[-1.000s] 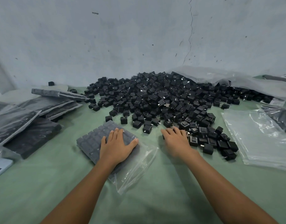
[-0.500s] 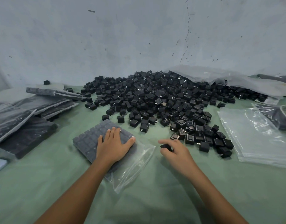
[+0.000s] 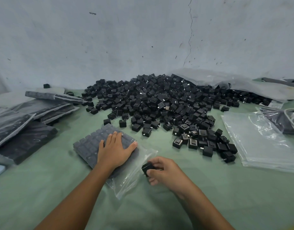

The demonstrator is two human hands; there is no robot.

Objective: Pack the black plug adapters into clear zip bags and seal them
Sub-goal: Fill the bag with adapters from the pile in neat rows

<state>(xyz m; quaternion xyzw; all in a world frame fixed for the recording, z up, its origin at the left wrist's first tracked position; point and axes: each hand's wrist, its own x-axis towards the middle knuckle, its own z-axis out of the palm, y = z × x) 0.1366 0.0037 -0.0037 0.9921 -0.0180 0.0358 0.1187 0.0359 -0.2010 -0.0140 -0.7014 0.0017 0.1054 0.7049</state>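
The step in hand looks like feeding 1 more adapter into the bag. The right hand (image 3: 166,171) pinches a black plug adapter (image 3: 146,167) between thumb and curled fingers at the open mouth of the clear zip bag (image 3: 134,177), at 4 o'clock from the left hand (image 3: 114,151). That hand's fingers lie straight and close together, thumb apart, pressing the packed rows flat.

The adapter would best slide in low under the top film, square to the grid, while the palm stops the rows shifting. It is a small matt black cube. The loose pile (image 3: 159,103) lies at 12 o'clock on the tabletop (image 3: 159,209).

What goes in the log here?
left hand: flat on part-filled clear zip bag | right hand: grips black cube plug adapter at bag mouth
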